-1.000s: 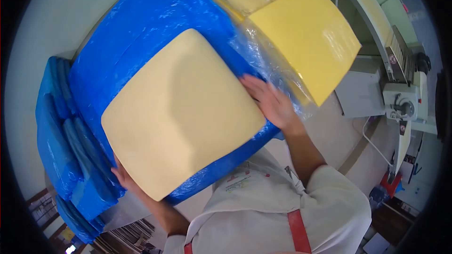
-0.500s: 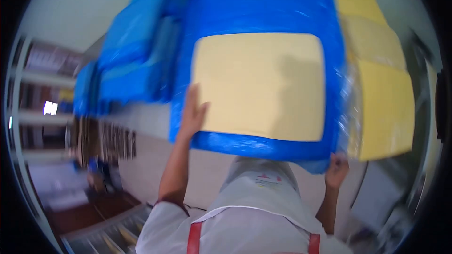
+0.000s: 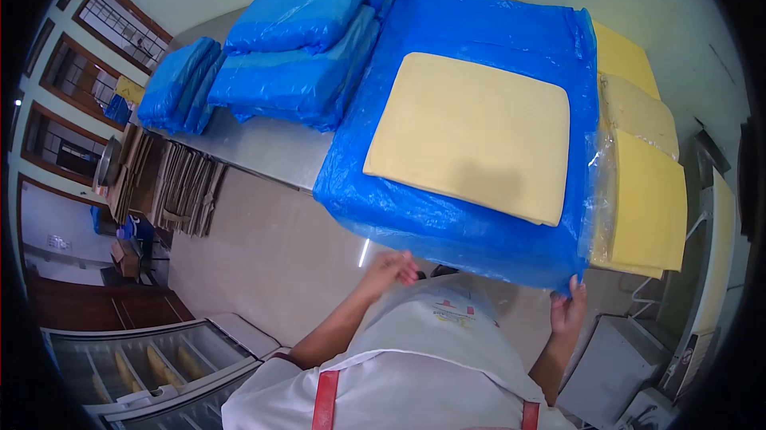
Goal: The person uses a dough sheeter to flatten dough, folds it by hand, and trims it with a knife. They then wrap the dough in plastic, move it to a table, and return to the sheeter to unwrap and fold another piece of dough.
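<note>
A thick pale-yellow slab (image 3: 471, 139) lies on a blue plastic sheet (image 3: 479, 23) spread over the table. Its left side is turned slightly away from square with the sheet. My right hand (image 3: 567, 310) pinches the sheet's near right corner between thumb and fingers. Just below the sheet's near edge, in front of the apron, is my left hand (image 3: 389, 272). Its fingers are curled in, and I see nothing in them. The near edge of the plastic hangs over the table toward me.
Blue-wrapped slabs (image 3: 279, 83) are stacked at the left on the metal table (image 3: 271, 143). More yellow slabs (image 3: 650, 203) with clear film overlap at the right. Flattened cardboard (image 3: 187, 191) stands at the left, a glass-topped chest (image 3: 152, 366) below it, and a white box (image 3: 610, 366) at lower right.
My left hand has left the slab's left edge and come down toward my body, its fingers now curled. My right hand stays at the sheet's corner. The camera view has shifted.
</note>
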### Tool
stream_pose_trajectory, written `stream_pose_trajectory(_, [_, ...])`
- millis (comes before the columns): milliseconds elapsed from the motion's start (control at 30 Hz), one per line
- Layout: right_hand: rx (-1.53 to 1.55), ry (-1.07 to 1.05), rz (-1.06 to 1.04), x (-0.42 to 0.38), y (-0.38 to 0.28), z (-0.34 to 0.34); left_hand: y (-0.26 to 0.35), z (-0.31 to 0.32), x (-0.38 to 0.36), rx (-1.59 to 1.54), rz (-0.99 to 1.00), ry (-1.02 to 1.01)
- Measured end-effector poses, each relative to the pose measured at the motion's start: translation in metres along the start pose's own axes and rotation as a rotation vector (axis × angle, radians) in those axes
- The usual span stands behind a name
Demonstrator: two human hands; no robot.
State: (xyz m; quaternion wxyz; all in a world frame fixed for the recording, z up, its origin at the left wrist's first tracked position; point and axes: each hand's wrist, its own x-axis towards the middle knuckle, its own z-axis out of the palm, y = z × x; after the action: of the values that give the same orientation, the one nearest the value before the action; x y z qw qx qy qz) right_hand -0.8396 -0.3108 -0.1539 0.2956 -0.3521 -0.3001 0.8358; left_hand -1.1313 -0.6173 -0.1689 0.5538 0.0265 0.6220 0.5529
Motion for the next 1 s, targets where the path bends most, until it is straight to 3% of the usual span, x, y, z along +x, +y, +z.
stream_pose_trajectory(100, [0.329,0.079,-0.123,0.000,0.018,0.024,-0.041,0.015,0.011,-0.446,-0.049,0.000])
stream_pose_trajectory(200, [0.402,0.064,-0.123,-0.011,0.044,0.062,-0.041,-0.003,0.034,-0.976,0.380,-0.042])
stream_pose_trajectory(400, [0.001,0.203,-0.158,0.002,0.057,0.088,0.040,0.000,-0.024,-1.126,0.371,0.169])
stream_pose_trajectory(500, [-0.067,0.278,-0.196,0.007,0.043,0.092,0.044,-0.025,-0.012,-0.913,0.410,0.362])
stream_pose_trajectory(600, [-0.058,0.292,-0.265,0.020,0.027,0.105,0.061,-0.062,0.004,-0.919,0.559,0.410])
stream_pose_trajectory(700, [-0.064,0.257,-0.265,0.051,-0.002,0.118,0.118,-0.066,0.013,-0.803,0.637,0.284])
stream_pose_trajectory(767, [-0.039,0.215,-0.204,0.081,-0.022,0.126,0.157,-0.077,0.039,-0.801,0.589,0.257])
stream_pose_trajectory(867, [-0.073,0.201,-0.069,0.128,-0.040,0.131,0.187,-0.110,0.090,-0.817,0.437,0.010])
stream_pose_trajectory(967, [-0.198,0.148,-0.073,0.161,-0.038,0.137,0.184,-0.102,0.135,-0.962,0.341,0.235])
stream_pose_trajectory(1000, [-0.364,0.208,-0.251,0.167,-0.035,0.136,0.178,-0.106,0.145,-1.005,0.383,0.236])
